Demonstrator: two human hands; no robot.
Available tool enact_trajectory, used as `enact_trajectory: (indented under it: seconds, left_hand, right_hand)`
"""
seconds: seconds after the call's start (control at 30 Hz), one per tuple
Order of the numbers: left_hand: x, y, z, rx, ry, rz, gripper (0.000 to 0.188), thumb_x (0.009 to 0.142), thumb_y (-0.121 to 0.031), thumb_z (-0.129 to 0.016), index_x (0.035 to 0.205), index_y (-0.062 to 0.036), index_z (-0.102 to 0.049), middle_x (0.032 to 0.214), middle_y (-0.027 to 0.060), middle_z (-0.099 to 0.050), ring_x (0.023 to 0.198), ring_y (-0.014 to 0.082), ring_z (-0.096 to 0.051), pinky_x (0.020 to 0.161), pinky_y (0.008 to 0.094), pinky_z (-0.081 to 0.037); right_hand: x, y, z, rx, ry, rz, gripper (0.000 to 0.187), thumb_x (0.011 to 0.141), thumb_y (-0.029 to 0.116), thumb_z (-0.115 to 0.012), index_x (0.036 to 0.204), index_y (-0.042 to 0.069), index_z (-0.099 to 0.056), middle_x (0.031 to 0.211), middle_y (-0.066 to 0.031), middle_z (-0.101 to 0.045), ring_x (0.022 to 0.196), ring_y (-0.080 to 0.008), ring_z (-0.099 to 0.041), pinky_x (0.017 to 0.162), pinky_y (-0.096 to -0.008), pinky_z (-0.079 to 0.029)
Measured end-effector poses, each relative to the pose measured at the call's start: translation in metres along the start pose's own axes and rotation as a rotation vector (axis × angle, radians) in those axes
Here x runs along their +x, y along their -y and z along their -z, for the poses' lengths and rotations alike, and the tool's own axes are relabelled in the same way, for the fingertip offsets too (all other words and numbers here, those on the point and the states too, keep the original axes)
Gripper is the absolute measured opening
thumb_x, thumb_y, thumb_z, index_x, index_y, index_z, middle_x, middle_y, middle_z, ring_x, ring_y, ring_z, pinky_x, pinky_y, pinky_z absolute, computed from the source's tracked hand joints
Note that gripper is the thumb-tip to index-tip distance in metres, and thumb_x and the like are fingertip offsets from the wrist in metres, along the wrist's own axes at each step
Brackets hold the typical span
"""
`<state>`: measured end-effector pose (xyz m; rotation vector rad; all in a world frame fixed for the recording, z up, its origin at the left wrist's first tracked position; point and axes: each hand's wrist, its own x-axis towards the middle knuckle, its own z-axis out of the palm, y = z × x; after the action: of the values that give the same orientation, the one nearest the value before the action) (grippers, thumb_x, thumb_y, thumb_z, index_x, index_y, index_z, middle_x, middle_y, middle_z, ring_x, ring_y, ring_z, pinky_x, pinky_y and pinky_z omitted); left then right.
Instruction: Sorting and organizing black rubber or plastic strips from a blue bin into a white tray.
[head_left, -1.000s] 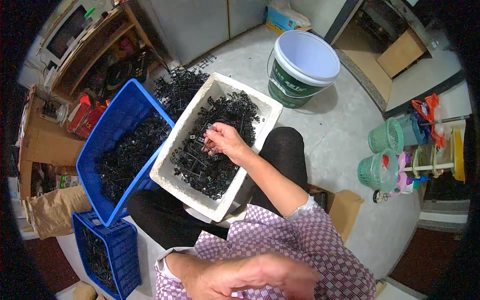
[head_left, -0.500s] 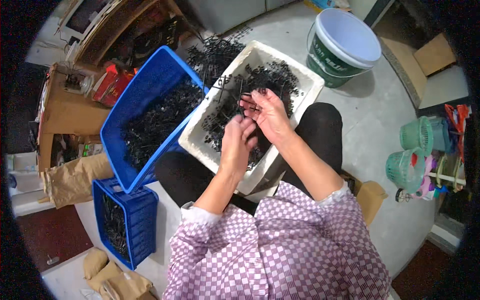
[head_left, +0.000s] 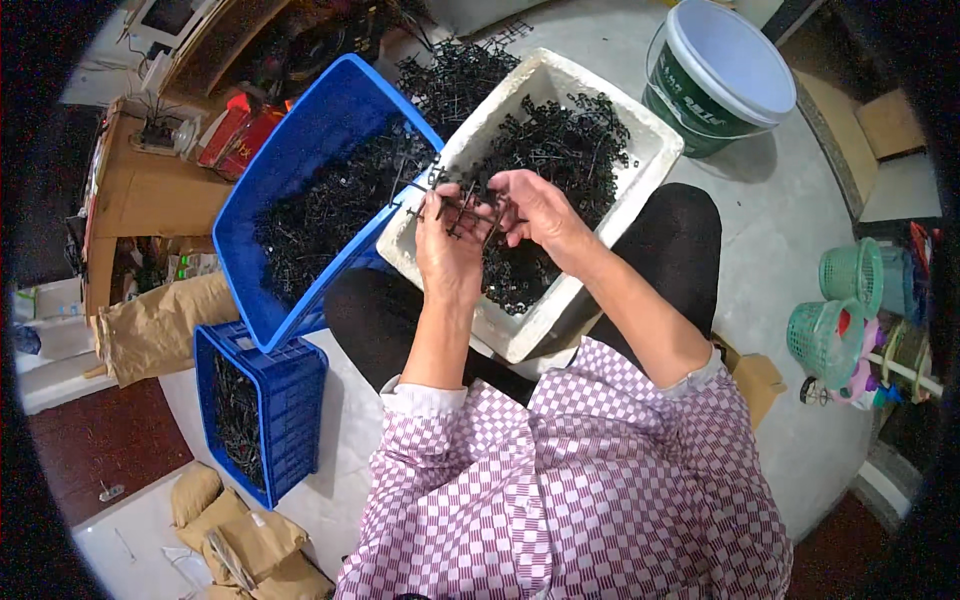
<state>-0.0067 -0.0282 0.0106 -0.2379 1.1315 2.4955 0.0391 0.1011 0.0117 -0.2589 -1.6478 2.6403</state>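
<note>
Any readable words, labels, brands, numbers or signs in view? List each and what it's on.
Nothing quoted.
Green bucket: pale printed lettering on its side, small and blurred; not copied out.
Red box at upper left: printed marks, too small and blurred to read.
Black parts, white foam box, large blue crate: no lettering that I can make out.

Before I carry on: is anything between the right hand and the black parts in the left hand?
Nothing visible: the right hand is close beside the black parts in the left hand, above the white box; contact is unclear.
</note>
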Motion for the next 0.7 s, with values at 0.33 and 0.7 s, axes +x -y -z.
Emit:
enact_trajectory:
  seconds: [0.33, 0.7]
  left_hand:
    - [-0.012, 0.003, -0.007, 0.126, 0.16, 0.131, 0.022, 0.089, -0.03, -0.051, 0.088, -0.0077, -0.053, 0.075, 0.0035, -0.056, 0.065, 0.0157, -0.056, 0.061, 0.0291, -0.048]
    - [-0.008, 0.02, -0.012, -0.125, 0.01, 0.24, 0.029, 0.088, -0.036, -0.051, 0.08, -0.0083, -0.052, 0.067, 0.004, -0.05, 0.057, 0.0168, -0.05, 0.055, 0.0331, -0.047]
  right_hand:
    - [0.001, 0.001, 0.008, -0.004, -0.014, -0.045, 0.038, 0.087, 0.043, -0.05, 0.091, 0.006, -0.053, 0.069, 0.0042, -0.049, 0.058, -0.0036, -0.045, 0.05, -0.0191, -0.039]
    - [0.025, -0.023, 0.018, -0.241, -0.299, 0.266, 0.014, 0.09, 0.02, -0.05, 0.086, 0.006, -0.051, 0.065, 0.0039, -0.045, 0.053, -0.0036, -0.042, 0.045, -0.0158, -0.033]
